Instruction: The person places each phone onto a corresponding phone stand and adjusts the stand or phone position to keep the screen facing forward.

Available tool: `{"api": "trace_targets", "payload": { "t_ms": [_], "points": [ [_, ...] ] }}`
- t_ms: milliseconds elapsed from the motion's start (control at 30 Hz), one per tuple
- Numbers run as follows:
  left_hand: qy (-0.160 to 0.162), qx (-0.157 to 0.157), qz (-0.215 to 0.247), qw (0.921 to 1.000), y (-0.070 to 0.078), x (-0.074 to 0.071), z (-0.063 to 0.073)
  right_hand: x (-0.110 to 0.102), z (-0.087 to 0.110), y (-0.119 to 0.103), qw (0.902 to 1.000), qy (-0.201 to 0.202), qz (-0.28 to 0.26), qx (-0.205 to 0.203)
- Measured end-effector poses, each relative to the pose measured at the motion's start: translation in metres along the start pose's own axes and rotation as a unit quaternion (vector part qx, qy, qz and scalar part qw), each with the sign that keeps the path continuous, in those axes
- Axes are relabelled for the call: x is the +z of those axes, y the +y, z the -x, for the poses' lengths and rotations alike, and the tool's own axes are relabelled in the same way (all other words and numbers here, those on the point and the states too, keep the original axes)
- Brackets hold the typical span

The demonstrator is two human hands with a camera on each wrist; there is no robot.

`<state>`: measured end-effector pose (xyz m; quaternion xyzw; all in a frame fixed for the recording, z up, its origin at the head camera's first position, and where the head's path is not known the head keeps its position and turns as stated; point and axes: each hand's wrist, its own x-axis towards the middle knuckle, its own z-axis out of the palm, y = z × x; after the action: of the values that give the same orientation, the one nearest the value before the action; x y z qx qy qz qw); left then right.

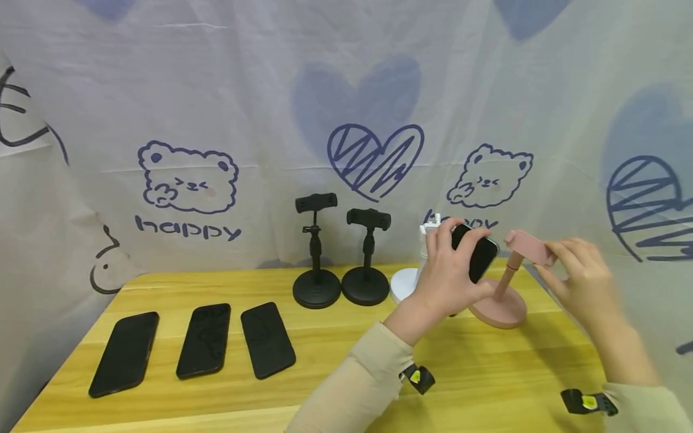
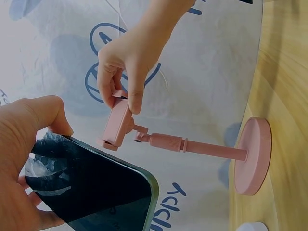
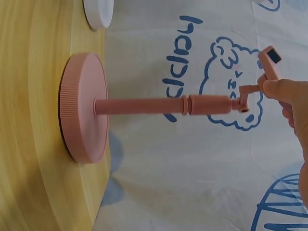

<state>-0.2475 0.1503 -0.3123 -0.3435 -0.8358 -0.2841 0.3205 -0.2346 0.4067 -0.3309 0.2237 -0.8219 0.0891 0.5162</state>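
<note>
In the head view my left hand (image 1: 450, 273) grips a black smartphone (image 1: 482, 255) by its edges, close to a pink phone stand (image 1: 503, 282). The left wrist view shows the phone's dark screen (image 2: 96, 178) tilted, just short of the stand's clamp (image 2: 117, 124). My right hand (image 1: 587, 282) pinches the right end of that clamp between thumb and fingers. Seen from the right wrist, the stand's round base (image 3: 84, 108) rests on the table, its pole upright. A white stand (image 1: 403, 282) is partly hidden behind my left hand.
Two black phone stands (image 1: 316, 288) (image 1: 366, 285) stand at the table's back middle. Three black phones (image 1: 124, 355) (image 1: 204, 341) (image 1: 267, 340) lie flat on the left of the wooden table (image 1: 227, 409). A printed cloth (image 1: 260, 90) hangs behind.
</note>
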Motion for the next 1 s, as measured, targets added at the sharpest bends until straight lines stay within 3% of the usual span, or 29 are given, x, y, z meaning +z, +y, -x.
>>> {"api": "trace_targets", "payload": {
  "t_ms": [200,400,600,800,1000],
  "points": [
    [0.002,0.001,-0.007,1.0,-0.001,-0.002,-0.001,0.006,-0.002,-0.014,0.9996,0.009,0.003,0.027],
    [-0.01,-0.009,0.011,0.9999,-0.001,-0.006,0.0,0.011,-0.004,-0.023,0.9996,0.023,-0.011,0.011],
    [-0.013,-0.025,0.031,0.9991,-0.005,-0.01,0.002,0.007,-0.008,-0.021,0.9996,-0.018,-0.007,-0.018],
    [-0.005,-0.018,0.028,0.9994,-0.008,-0.008,0.002,0.0,-0.014,-0.018,0.9964,-0.076,0.019,-0.031],
    [-0.01,-0.023,0.032,0.9992,-0.007,-0.008,-0.001,-0.003,-0.016,-0.016,0.9927,-0.097,0.04,-0.059]
  ]
}}
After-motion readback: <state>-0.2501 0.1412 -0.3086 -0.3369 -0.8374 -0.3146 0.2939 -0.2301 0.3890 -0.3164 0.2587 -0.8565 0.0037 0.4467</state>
